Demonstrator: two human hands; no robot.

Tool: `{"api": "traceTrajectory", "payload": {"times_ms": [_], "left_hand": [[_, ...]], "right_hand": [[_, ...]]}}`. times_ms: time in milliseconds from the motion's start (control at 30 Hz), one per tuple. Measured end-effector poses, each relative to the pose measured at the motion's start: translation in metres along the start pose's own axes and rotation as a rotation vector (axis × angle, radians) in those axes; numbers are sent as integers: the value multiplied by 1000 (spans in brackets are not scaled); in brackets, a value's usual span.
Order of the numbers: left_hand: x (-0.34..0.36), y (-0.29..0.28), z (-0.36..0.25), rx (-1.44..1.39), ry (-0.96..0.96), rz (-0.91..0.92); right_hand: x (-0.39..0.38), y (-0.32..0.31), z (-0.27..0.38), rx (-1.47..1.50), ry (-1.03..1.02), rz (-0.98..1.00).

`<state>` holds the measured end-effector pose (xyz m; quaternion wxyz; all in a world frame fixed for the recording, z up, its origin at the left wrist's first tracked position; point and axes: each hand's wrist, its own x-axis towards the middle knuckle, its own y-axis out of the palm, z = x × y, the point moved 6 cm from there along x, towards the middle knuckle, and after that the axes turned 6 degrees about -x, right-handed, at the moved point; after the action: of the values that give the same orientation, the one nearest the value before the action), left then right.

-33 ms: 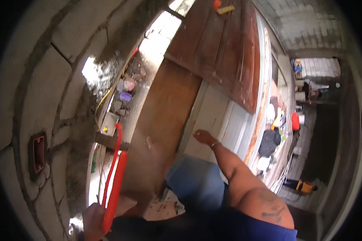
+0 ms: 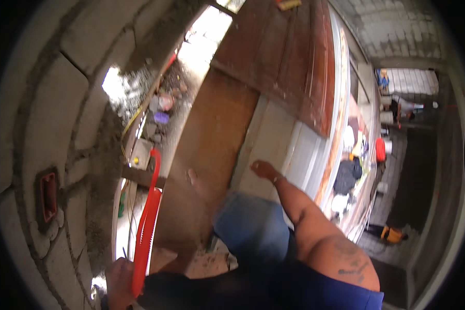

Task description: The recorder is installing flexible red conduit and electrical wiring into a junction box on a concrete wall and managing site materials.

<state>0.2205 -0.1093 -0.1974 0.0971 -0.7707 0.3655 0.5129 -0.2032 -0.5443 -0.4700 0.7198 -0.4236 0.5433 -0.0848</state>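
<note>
At the lower left, my left hand (image 2: 120, 279) is closed around the lower end of a red hacksaw (image 2: 150, 219). The saw points upward, its toothed edge showing beside the red frame. A thin dark, pointed piece sticks up beside that hand. My right hand (image 2: 264, 169), with a band at the wrist, has its fingers curled over a pale panel (image 2: 263, 134); whatever it may hold is hidden. Beside that panel lies a brown board (image 2: 217, 116). Farther off is a dark red panelled wooden door (image 2: 279, 57).
A block wall with a red recessed electrical box (image 2: 48, 196) runs along the left. Rubble and a purple object (image 2: 161, 118) lie beyond the brown board. On the right are a black bag or cloth (image 2: 349, 174), a red container (image 2: 380, 150) and a person in yellow (image 2: 392, 235).
The view has shifted slightly, and the yellow block on the door sits nearer the top edge. The hacksaw has turned a little in my left hand. My right hand stays over the panel.
</note>
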Motion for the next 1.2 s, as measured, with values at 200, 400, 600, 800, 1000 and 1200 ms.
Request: {"api": "traceTrajectory", "payload": {"times_ms": [200, 400, 600, 800, 1000, 1200], "left_hand": [[19, -24, -2, 221, 125, 86], [62, -8, -43, 225, 120, -6], [87, -45, -64, 560, 628, -199], [95, -10, -142, 320, 143, -88], [110, 88, -204, 247, -53, -378], [89, 190, -247, 438, 100, -199]], "right_hand": [[1, -29, -64, 108, 364, -77], [44, -56, -75, 79, 460, -132], [116, -113, -111, 18, 452, -245], [170, -136, -195, 31, 401, -391], [144, -58, -152, -9, 390, -816], [146, -64, -146, -6, 276, -997]]}}
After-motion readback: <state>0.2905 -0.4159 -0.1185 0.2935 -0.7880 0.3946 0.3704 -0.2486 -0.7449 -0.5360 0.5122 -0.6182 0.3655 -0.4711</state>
